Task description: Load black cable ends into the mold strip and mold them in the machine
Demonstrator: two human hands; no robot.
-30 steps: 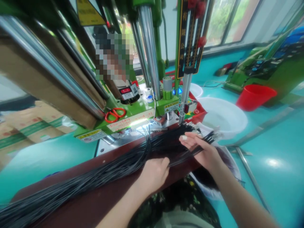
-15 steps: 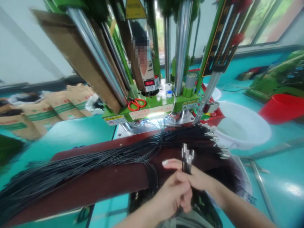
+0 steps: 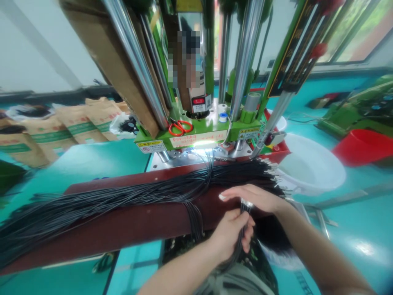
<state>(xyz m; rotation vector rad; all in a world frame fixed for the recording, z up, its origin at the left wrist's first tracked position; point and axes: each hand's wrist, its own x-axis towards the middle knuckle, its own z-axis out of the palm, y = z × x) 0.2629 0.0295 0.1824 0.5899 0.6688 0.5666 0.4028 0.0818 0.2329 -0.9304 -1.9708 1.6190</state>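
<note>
My left hand (image 3: 230, 233) is closed around a small bundle of black cables (image 3: 238, 248), held upright over my lap. Their silvery metal ends (image 3: 246, 204) stick up above the fist. My right hand (image 3: 258, 196) lies over those ends with its fingers stretched out to the left, a white cover on one fingertip; it partly hides them. Behind both hands a long heap of black cables (image 3: 147, 192) stretches across a dark red table (image 3: 129, 237), with metal tips (image 3: 274, 172) at its right end. A few cables hang over the table's front edge.
A green press (image 3: 196, 133) with steel columns (image 3: 138, 61) stands behind the table, with red-handled scissors (image 3: 181, 128) on it. To the right are a white tub (image 3: 313, 164) and a red bucket (image 3: 365, 147). Paper sacks (image 3: 52, 131) stand at the left.
My right hand has risen from beside my left hand to lie over the metal ends, which stood bare before. My left hand still holds the bundle. The view has shifted slightly.
</note>
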